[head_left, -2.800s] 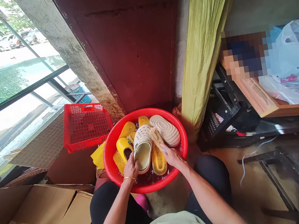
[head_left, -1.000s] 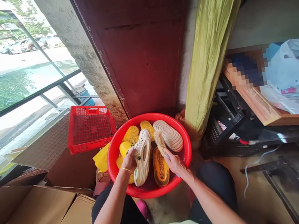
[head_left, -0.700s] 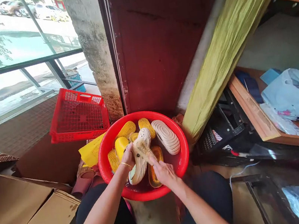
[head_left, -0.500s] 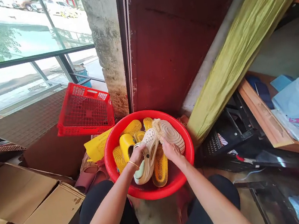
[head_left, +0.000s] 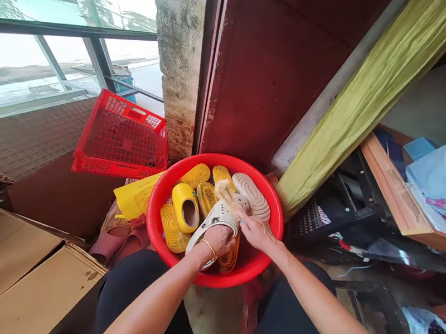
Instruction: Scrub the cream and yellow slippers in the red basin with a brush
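A red tub (head_left: 154, 228) stands between my knees, holding several yellow clogs (head_left: 188, 206) and a pale clog with its ridged sole up (head_left: 252, 196). My left hand (head_left: 220, 239), a bangle on its wrist, is partly inside the opening of a cream clog (head_left: 203, 232) and holds it over the tub. In my right hand (head_left: 255, 232) is a brush (head_left: 227, 194) with pale bristles, blurred, at the toe of the cream clog. The fingers of my left hand are partly hidden by the clog.
Behind the tub at left, a red crate (head_left: 121, 138) leans beside a yellow container (head_left: 137, 197). Cardboard boxes (head_left: 29, 310) lie at the left. A green cloth (head_left: 366, 110) slants down at the right, near a wooden drawer (head_left: 398, 201) with plastic bags.
The cream clog has turned so its holed upper faces up, and my left hand has moved into its opening. The brush has shifted onto its toe. The whole view has shifted slightly.
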{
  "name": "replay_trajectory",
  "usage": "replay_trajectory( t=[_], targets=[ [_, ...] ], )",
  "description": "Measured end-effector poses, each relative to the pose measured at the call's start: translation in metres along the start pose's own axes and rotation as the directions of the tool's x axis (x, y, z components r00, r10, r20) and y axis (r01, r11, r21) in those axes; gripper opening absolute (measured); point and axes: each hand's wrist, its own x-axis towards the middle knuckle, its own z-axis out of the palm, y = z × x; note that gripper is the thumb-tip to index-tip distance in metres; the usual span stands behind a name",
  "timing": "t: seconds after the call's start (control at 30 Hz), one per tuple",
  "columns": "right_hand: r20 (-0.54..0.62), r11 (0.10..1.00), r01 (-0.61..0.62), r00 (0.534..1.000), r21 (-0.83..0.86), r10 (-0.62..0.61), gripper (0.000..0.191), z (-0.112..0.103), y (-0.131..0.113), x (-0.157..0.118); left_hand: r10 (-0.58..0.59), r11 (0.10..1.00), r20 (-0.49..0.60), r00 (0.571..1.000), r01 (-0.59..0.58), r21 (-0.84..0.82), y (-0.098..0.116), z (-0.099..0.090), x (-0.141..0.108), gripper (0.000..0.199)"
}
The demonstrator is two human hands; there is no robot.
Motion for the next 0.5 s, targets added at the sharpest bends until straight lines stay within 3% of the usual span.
replay_trajectory(
  t=[0.07,0.13,0.23,0.37,0.43,0.5],
  targets=[
    [0.009,0.996,0.085,0.996,-0.008,-0.085,0.059,0.004,0.003,-0.003,0.048,0.999,0.025,0.999,-0.048,0.001,0.004,0.007,-0.003,0.017],
    [0.013,0.997,0.071,0.997,-0.025,-0.070,0.058,0.007,0.014,-0.006,0.066,0.998,0.022,0.998,-0.066,-0.014,0.007,0.013,-0.006,0.020],
    [0.003,0.999,-0.047,0.999,-0.013,0.047,0.059,0.009,0.034,-0.004,0.050,0.999,-0.002,0.999,-0.050,-0.015,0.010,0.017,-0.010,0.024],
    [0.060,0.977,-0.212,0.976,0.018,0.211,0.062,0.018,0.043,0.000,-0.069,0.998,-0.082,0.994,0.070,0.002,0.010,0.013,-0.009,0.028],
    [0.121,0.965,-0.259,0.960,0.025,0.254,0.064,0.023,0.041,-0.002,-0.163,0.979,-0.178,0.970,0.137,-0.152,0.010,0.007,-0.007,0.031],
    [0.159,0.964,-0.262,0.954,0.041,0.253,0.065,0.027,0.040,-0.006,-0.338,0.854,-0.228,0.913,0.195,-0.483,0.010,-0.002,-0.004,0.034]
  ],
)
